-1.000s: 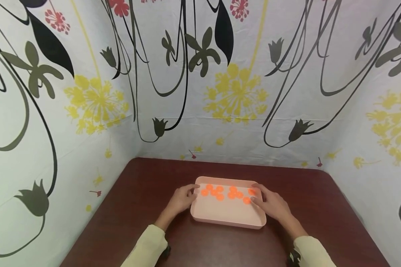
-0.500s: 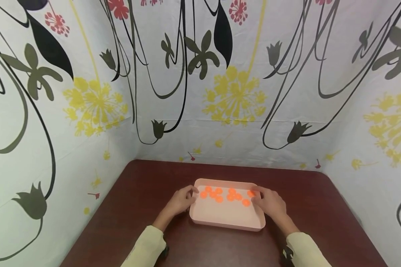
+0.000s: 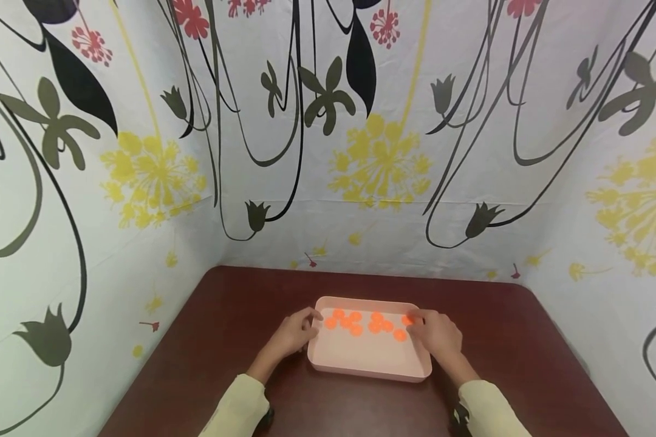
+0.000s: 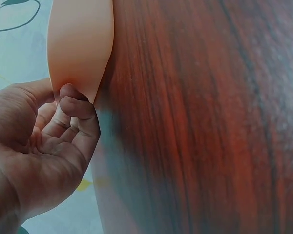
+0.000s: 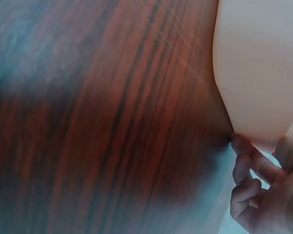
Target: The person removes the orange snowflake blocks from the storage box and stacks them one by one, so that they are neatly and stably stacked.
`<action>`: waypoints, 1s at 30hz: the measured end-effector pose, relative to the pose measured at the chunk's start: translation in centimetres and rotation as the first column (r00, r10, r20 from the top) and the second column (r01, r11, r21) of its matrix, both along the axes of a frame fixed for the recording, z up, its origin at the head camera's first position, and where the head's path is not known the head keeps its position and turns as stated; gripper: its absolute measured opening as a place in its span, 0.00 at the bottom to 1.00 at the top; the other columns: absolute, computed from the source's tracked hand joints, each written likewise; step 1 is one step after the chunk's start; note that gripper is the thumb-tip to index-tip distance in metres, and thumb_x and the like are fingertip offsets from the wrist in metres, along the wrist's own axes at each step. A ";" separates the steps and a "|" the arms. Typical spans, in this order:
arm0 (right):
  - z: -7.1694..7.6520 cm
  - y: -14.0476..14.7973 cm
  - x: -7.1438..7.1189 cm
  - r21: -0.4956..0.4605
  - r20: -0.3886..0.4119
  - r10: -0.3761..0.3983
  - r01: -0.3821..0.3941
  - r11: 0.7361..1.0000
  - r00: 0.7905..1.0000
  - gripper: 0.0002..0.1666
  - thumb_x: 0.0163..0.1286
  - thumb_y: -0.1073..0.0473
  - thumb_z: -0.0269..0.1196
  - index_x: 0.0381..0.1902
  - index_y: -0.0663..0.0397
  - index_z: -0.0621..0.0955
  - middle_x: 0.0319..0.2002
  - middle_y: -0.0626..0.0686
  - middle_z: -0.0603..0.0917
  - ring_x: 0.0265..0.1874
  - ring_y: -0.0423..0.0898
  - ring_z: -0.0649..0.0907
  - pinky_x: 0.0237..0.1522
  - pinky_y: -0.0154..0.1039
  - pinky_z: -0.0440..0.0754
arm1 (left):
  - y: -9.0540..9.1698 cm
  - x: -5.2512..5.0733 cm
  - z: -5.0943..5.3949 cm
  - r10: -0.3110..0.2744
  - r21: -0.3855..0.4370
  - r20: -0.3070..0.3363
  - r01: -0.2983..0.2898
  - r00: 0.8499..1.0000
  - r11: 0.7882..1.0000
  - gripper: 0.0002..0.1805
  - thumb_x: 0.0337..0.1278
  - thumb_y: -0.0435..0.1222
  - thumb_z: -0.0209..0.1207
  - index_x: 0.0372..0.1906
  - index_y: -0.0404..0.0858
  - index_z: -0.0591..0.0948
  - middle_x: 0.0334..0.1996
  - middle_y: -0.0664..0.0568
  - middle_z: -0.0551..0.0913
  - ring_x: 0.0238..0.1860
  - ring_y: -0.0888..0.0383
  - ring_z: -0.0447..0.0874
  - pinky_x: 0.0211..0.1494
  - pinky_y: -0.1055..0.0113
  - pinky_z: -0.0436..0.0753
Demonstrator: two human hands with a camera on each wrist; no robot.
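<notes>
Sleeves: pale cuffs point(image 3: 239, 400) at the bottom of my view, a dark band at each wrist.
Left hand: my left hand point(image 3: 292, 334) pinches the tray's left end, thumb and curled fingers closed about the rim and end wall.
Right hand: my right hand point(image 3: 440, 337) pinches the tray's right end, one finger tucked at the wall's lower edge.
Tray: the pink tray point(image 3: 367, 358) lies between my hands, near the middle of the tabletop and roughly level; I cannot tell whether all its base touches the wood.
Discs: the orange discs point(image 3: 356, 330) lie in the tray's far half, a larger group to the left, a smaller one mid-tray, two by my right fingers. One is partly hidden by those fingers; I cannot tell if they touch it.
Change: over the last second my right thumb and fingers have drawn closer together at the rim, and my view has tilted up slightly. Tray and discs keep their places.
Meaning: I judge the tray is being steadied or settled, with no clear carry in these frames.
Tabletop: dark red-brown wood point(image 3: 240, 315) on both sides and beyond the tray.
Cloth: white flowered cloth point(image 3: 382, 243) walls the far edge and both sides.
</notes>
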State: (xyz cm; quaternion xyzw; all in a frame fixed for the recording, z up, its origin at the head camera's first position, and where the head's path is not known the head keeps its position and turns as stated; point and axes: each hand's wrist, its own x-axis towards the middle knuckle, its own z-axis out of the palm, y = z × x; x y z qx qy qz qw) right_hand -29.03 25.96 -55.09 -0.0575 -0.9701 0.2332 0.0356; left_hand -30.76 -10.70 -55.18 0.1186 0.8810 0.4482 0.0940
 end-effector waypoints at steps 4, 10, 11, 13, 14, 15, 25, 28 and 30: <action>0.1 -0.1 -0.1 0.030 0.000 0.000 0.000 1.000 1.000 0.22 0.67 0.49 0.74 0.59 0.39 0.89 0.54 0.56 0.91 0.28 0.46 0.81 0.23 0.40 0.70 | 0.0 0.0 0.1 0.003 -0.001 -0.005 -0.003 1.000 1.000 0.15 0.69 0.33 0.62 0.57 0.45 0.82 0.20 0.53 0.75 0.15 0.57 0.74 0.21 0.65 0.75; 0.1 -0.1 -0.4 0.044 0.018 0.007 -0.008 0.999 1.000 0.22 0.66 0.49 0.74 0.59 0.39 0.89 0.49 0.55 0.92 0.27 0.46 0.81 0.22 0.40 0.71 | -0.1 -0.1 0.2 -0.002 0.004 -0.011 0.002 1.000 1.000 0.16 0.68 0.33 0.63 0.58 0.44 0.82 0.19 0.54 0.73 0.14 0.57 0.73 0.20 0.65 0.74; 0.1 0.0 -0.4 0.045 0.019 0.010 -0.011 0.999 1.000 0.22 0.66 0.49 0.74 0.59 0.39 0.89 0.49 0.55 0.92 0.27 0.46 0.81 0.23 0.40 0.72 | -0.1 -0.2 0.2 -0.004 0.006 -0.012 0.004 1.000 1.000 0.16 0.68 0.33 0.63 0.59 0.44 0.82 0.19 0.54 0.73 0.14 0.57 0.73 0.20 0.65 0.73; 0.0 0.1 -0.6 0.046 0.014 0.016 -0.016 0.999 1.000 0.22 0.66 0.48 0.75 0.58 0.40 0.89 0.49 0.54 0.92 0.28 0.45 0.83 0.23 0.40 0.73 | -0.1 -0.2 0.2 -0.004 0.010 -0.010 0.004 1.000 1.000 0.16 0.69 0.33 0.63 0.58 0.44 0.82 0.19 0.54 0.73 0.14 0.57 0.72 0.20 0.65 0.73; -0.1 0.1 -0.6 0.043 0.012 0.019 -0.019 0.999 1.000 0.22 0.66 0.48 0.75 0.57 0.40 0.89 0.48 0.54 0.92 0.28 0.46 0.83 0.23 0.40 0.74 | -0.1 -0.2 0.2 -0.005 0.015 -0.009 0.005 1.000 1.000 0.16 0.69 0.33 0.63 0.58 0.44 0.82 0.19 0.54 0.73 0.14 0.57 0.72 0.20 0.65 0.73; -0.1 0.2 -0.6 0.040 0.010 0.022 -0.023 0.999 1.000 0.21 0.66 0.48 0.75 0.57 0.41 0.89 0.48 0.54 0.93 0.29 0.46 0.84 0.23 0.40 0.75 | -0.1 -0.2 0.2 -0.005 0.018 -0.008 0.005 1.000 1.000 0.16 0.69 0.33 0.63 0.58 0.44 0.82 0.19 0.54 0.73 0.14 0.57 0.72 0.20 0.65 0.73; -0.6 0.4 -0.4 0.030 -0.037 0.023 -0.022 0.999 0.999 0.20 0.66 0.48 0.75 0.55 0.39 0.90 0.53 0.52 0.92 0.41 0.52 0.89 0.30 0.44 0.81 | 0.0 0.1 0.3 0.006 0.026 -0.013 -0.006 1.000 1.000 0.16 0.68 0.32 0.64 0.59 0.43 0.83 0.19 0.54 0.74 0.14 0.57 0.71 0.19 0.66 0.74; -0.6 0.4 -0.4 0.027 -0.022 0.026 -0.025 0.999 0.999 0.21 0.66 0.48 0.75 0.57 0.38 0.90 0.55 0.52 0.91 0.40 0.51 0.89 0.28 0.43 0.80 | 0.0 0.1 0.2 0.008 0.019 -0.014 -0.007 1.000 1.000 0.17 0.67 0.32 0.65 0.59 0.43 0.83 0.18 0.54 0.74 0.13 0.57 0.72 0.19 0.65 0.75; -0.7 0.4 -0.4 0.031 -0.005 0.028 -0.028 0.999 1.000 0.21 0.66 0.49 0.75 0.57 0.38 0.89 0.55 0.51 0.91 0.40 0.51 0.89 0.29 0.43 0.81 | 0.0 0.1 0.1 0.006 0.018 -0.009 -0.006 1.000 1.000 0.17 0.68 0.32 0.65 0.59 0.43 0.83 0.18 0.54 0.74 0.13 0.57 0.72 0.19 0.65 0.75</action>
